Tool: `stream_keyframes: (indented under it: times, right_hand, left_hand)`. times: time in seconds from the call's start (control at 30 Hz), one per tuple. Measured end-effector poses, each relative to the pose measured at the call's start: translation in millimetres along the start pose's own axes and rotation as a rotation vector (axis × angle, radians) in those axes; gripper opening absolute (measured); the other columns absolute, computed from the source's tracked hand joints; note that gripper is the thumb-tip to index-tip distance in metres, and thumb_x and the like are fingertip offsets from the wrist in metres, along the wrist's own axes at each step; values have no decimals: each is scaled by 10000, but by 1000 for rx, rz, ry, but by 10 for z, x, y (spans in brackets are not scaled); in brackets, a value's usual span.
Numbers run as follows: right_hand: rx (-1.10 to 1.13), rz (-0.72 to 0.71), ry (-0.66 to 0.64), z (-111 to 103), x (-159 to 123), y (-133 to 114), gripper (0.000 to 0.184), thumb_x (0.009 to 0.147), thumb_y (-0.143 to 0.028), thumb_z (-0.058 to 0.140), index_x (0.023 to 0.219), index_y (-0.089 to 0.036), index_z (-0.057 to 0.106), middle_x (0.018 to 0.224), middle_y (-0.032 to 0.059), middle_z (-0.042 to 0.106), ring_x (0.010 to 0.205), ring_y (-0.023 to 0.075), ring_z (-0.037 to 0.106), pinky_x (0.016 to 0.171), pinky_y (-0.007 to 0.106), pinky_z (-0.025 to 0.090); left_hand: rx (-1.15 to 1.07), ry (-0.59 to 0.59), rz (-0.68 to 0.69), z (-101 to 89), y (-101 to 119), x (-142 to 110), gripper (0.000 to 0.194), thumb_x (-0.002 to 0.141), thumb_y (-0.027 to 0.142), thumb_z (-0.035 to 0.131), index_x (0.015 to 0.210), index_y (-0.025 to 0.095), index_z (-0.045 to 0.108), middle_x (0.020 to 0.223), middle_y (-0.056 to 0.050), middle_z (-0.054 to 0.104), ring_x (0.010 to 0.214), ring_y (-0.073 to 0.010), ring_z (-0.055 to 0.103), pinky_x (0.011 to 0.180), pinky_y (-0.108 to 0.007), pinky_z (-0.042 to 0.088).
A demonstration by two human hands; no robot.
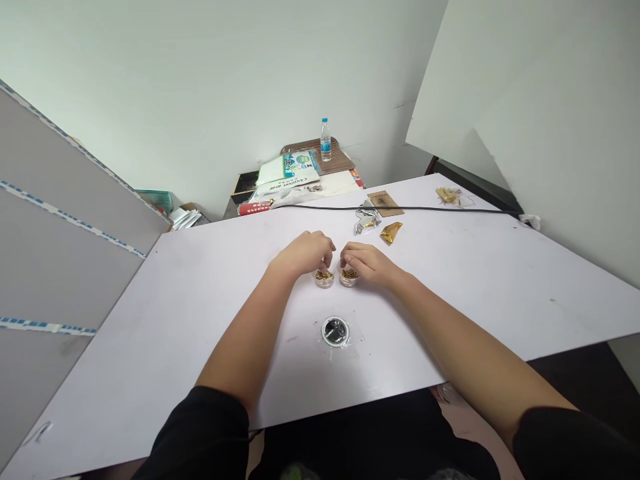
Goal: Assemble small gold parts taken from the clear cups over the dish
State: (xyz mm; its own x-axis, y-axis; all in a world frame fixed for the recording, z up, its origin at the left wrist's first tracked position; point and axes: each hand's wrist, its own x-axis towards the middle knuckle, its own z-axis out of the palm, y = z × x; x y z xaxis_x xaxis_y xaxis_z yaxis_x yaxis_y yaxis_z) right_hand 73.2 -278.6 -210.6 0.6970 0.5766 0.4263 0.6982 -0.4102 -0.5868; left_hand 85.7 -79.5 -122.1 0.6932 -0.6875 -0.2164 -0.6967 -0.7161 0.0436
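Note:
Two small clear round cups stand side by side on the white table, both holding many small gold pieces that look like screws. My left hand [306, 253] reaches down into the left cup [325, 283], its fingers bent and its fingertips pressed together among the pieces. Over the right cup [349, 281] my right hand [367, 262] curls, thumb and fingers drawn together at the rim. Whatever lies between the fingertips of either hand is too small or hidden to make out. Nearer to me, a dark round disc with a pale ring [335, 331] lies under clear tape on the tabletop.
Behind the hands lie a silver packet [367, 220], a gold foil piece [391, 232] and a brown card [385, 203]. A black cable [430, 209] crosses the table's far side. Yellowish pieces [449, 195] sit far right. A water bottle [325, 141] stands beyond the table.

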Motion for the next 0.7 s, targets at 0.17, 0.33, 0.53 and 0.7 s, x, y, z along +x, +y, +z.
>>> stream_keyframes:
  times: [0.17, 0.33, 0.53, 0.7]
  right_hand:
    - [-68, -159, 154, -7, 10, -22, 367, 1007, -360, 357, 856, -179, 639, 949, 103, 629, 889, 226, 550, 832, 409, 429]
    - [-36, -147, 179, -13, 3, -32, 435, 1028, -391, 281, 883, -199, 644, 973, 96, 637, 922, 228, 556, 863, 426, 412]
    - [-102, -158, 228, 10, 17, -62, 270, 938, -450, 515, 900, -213, 638, 941, 89, 665, 912, 243, 572, 844, 435, 413]
    - [-58, -264, 331, 49, 38, -127, 199, 853, -379, 685, 962, -221, 634, 871, 63, 692, 834, 221, 613, 803, 413, 464]
  left_hand:
    - [-67, 20, -9, -30, -64, -31, 140, 806, 192, 653, 855, 234, 778, 1294, 8, 642, 1176, -218, 564, 983, -313, 415]
    - [-162, -38, 0, 6, -153, -21, 157, 797, 197, 644, 871, 225, 780, 1340, 7, 616, 1123, -212, 599, 934, -301, 450]
    - [-220, 42, 26, -33, -193, -73, 134, 822, 201, 632, 849, 217, 762, 1295, -7, 622, 1146, -225, 567, 976, -345, 429]
    - [-306, 146, 107, -76, -97, -94, 102, 829, 244, 651, 790, 182, 724, 1180, -41, 640, 1085, -213, 569, 973, -349, 432]
